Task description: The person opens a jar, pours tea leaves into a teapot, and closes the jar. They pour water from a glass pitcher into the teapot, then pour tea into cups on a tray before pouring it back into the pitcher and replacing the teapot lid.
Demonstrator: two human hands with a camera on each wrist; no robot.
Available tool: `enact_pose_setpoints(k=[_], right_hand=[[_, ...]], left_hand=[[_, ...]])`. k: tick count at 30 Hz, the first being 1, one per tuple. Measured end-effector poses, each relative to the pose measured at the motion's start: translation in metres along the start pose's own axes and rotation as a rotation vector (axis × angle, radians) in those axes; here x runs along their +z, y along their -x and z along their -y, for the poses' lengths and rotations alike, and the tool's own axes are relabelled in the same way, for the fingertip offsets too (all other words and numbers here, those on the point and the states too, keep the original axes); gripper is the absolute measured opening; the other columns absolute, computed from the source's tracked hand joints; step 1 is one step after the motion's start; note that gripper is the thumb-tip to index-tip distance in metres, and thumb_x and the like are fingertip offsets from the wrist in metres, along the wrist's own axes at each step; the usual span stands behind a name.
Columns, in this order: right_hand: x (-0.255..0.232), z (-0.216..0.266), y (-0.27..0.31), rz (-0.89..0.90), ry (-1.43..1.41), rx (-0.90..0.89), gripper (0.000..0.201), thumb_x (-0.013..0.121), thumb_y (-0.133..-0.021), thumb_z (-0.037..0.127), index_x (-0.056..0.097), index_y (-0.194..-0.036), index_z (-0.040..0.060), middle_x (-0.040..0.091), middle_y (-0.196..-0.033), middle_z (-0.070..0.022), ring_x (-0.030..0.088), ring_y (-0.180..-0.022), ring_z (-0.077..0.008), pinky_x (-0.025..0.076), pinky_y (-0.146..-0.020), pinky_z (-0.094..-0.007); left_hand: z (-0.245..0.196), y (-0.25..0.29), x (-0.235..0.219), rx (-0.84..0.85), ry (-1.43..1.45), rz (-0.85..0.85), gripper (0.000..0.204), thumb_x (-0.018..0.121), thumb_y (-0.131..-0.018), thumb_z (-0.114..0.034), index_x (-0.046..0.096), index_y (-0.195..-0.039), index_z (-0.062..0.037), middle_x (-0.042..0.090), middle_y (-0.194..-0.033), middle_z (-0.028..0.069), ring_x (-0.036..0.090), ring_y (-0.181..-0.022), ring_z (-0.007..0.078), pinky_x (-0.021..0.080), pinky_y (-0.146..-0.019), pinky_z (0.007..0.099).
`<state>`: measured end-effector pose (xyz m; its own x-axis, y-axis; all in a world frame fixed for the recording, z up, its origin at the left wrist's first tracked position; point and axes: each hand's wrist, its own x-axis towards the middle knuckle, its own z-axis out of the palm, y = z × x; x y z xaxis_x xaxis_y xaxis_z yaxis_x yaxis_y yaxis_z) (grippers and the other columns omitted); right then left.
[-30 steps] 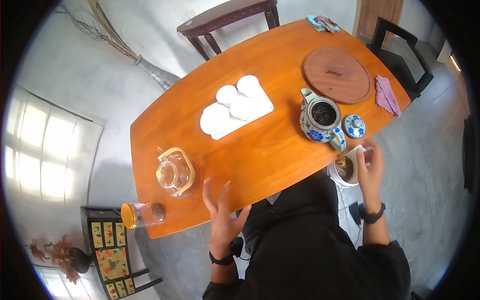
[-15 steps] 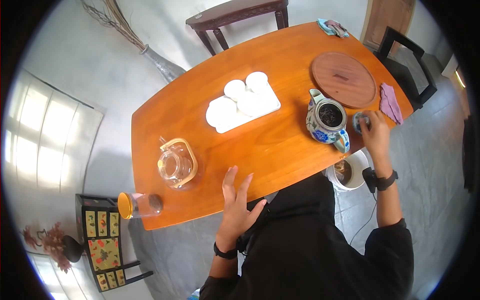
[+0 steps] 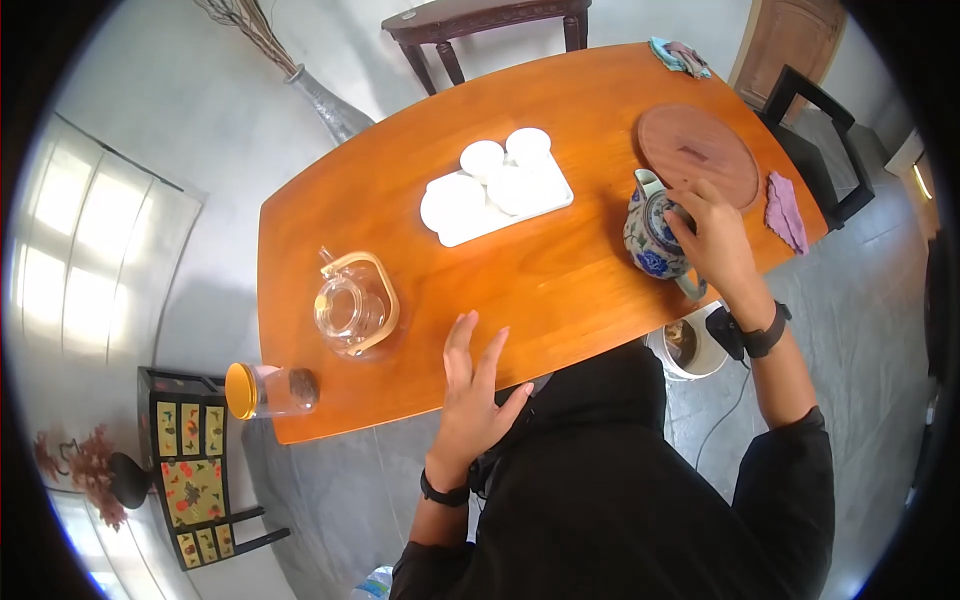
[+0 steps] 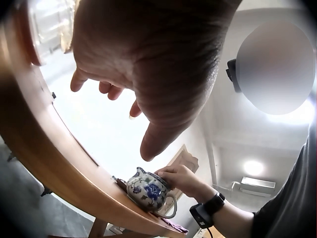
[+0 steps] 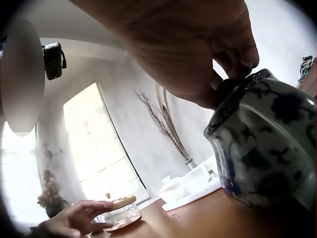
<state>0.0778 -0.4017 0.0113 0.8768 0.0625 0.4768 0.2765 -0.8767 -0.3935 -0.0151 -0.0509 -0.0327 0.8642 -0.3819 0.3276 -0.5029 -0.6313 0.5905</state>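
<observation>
The blue-and-white porcelain teapot (image 3: 655,263) stands on the table near its front right edge. Its patterned lid (image 3: 660,222) sits over the mouth, and my right hand (image 3: 718,245) pinches the knob on top. In the right wrist view the fingers (image 5: 242,54) come down on the knob, with the lid (image 5: 232,110) at the teapot's rim. My left hand (image 3: 474,400) hovers over the table's near edge, fingers spread and holding nothing. A glass teapot (image 3: 350,312) with a light-coloured handle stands to its left.
A white tray (image 3: 455,238) with several white cups and dishes lies mid-table. At the left end is a jar (image 3: 290,390) with a yellow lid. A round wooden board (image 3: 690,140) and a purple cloth (image 3: 785,213) lie at the right. A white bucket (image 3: 707,360) stands below the edge.
My right hand has gone from above the bucket to the lid on the table, then carried it left onto the porcelain teapot. My left hand stays raised and spread, shifting slightly.
</observation>
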Motion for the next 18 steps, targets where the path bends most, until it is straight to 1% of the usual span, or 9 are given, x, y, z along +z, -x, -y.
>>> enact_pose_setpoints(k=[2,5,8,10,12,14,16,17,18], right_hand=[[0.000,0.000,0.002,-0.002,-0.006,0.032,0.022,0.071,-0.086,0.009,0.071,-0.107,0.0008,0.062,-0.096,-0.0186,0.064,-0.087,-0.0406,0.052,-0.074,-0.0467],[-0.003,0.006,0.000,-0.007,0.052,-0.007,0.023,0.073,-0.085,0.010,0.071,-0.106,0.0001,0.061,-0.097,-0.0181,0.065,-0.087,-0.0400,0.052,-0.074,-0.0471],[-0.008,0.040,-0.022,-0.014,0.173,-0.047,0.023,0.074,-0.085,0.012,0.070,-0.104,0.0001,0.061,-0.096,-0.0172,0.065,-0.086,-0.0381,0.053,-0.074,-0.0458],[0.002,0.079,-0.050,-0.164,0.111,-0.294,0.023,0.075,-0.084,0.014,0.069,-0.102,0.0007,0.060,-0.095,-0.0157,0.066,-0.085,-0.0367,0.053,-0.073,-0.0446],[0.033,0.122,-0.075,-0.024,-0.059,-0.343,0.022,0.072,-0.087,0.022,0.069,-0.097,0.0019,0.065,-0.097,-0.0154,0.067,-0.088,-0.0364,0.054,-0.076,-0.0453],[0.079,0.144,-0.103,0.182,-0.014,-0.401,0.027,0.069,-0.090,0.029,0.070,-0.098,0.0031,0.071,-0.092,-0.0166,0.069,-0.090,-0.0358,0.055,-0.079,-0.0459],[0.125,0.156,-0.125,0.345,0.054,-0.363,0.030,0.069,-0.089,0.032,0.068,-0.098,0.0038,0.070,-0.091,-0.0191,0.068,-0.089,-0.0384,0.053,-0.077,-0.0478],[0.141,0.160,-0.131,0.348,0.042,-0.389,0.030,0.069,-0.089,0.032,0.068,-0.098,0.0038,0.070,-0.091,-0.0191,0.068,-0.089,-0.0384,0.053,-0.077,-0.0478],[0.156,0.162,-0.135,0.320,0.096,-0.321,0.027,0.069,-0.088,0.030,0.070,-0.095,0.0034,0.072,-0.091,-0.0189,0.069,-0.090,-0.0361,0.055,-0.077,-0.0465]], left_hand=[[0.002,0.002,0.000,-0.003,0.003,0.000,0.071,0.081,-0.080,-0.013,0.048,-0.141,0.0002,0.026,-0.157,0.0275,0.025,-0.147,0.0470,0.028,-0.117,0.0543],[0.003,0.002,0.000,0.000,0.010,0.009,0.070,0.081,-0.080,-0.013,0.048,-0.141,0.0001,0.026,-0.157,0.0271,0.025,-0.147,0.0472,0.028,-0.117,0.0540],[0.001,0.004,0.001,-0.018,0.031,0.013,0.070,0.081,-0.080,-0.014,0.048,-0.141,-0.0007,0.026,-0.157,0.0266,0.025,-0.147,0.0472,0.028,-0.118,0.0536],[0.001,0.007,0.004,-0.033,0.045,0.015,0.071,0.081,-0.080,-0.014,0.048,-0.142,-0.0014,0.026,-0.157,0.0263,0.025,-0.147,0.0471,0.028,-0.118,0.0533],[0.001,0.009,0.009,-0.012,0.095,0.014,0.072,0.081,-0.080,-0.015,0.048,-0.143,-0.0030,0.026,-0.157,0.0262,0.026,-0.146,0.0472,0.028,-0.118,0.0530],[-0.004,0.013,0.008,-0.002,0.094,0.009,0.072,0.081,-0.081,-0.015,0.047,-0.143,-0.0037,0.026,-0.157,0.0263,0.026,-0.146,0.0474,0.028,-0.118,0.0529],[-0.009,0.022,0.005,0.013,0.099,0.007,0.071,0.080,-0.082,-0.016,0.047,-0.143,-0.0033,0.026,-0.157,0.0267,0.027,-0.146,0.0479,0.029,-0.118,0.0529],[-0.010,0.027,0.002,-0.004,0.087,-0.011,0.071,0.080,-0.082,-0.016,0.047,-0.143,-0.0033,0.026,-0.157,0.0267,0.027,-0.146,0.0479,0.029,-0.118,0.0529],[-0.011,0.032,-0.001,-0.007,0.098,0.001,0.070,0.080,-0.082,-0.016,0.047,-0.143,-0.0028,0.026,-0.157,0.0270,0.028,-0.146,0.0479,0.029,-0.118,0.0530]])
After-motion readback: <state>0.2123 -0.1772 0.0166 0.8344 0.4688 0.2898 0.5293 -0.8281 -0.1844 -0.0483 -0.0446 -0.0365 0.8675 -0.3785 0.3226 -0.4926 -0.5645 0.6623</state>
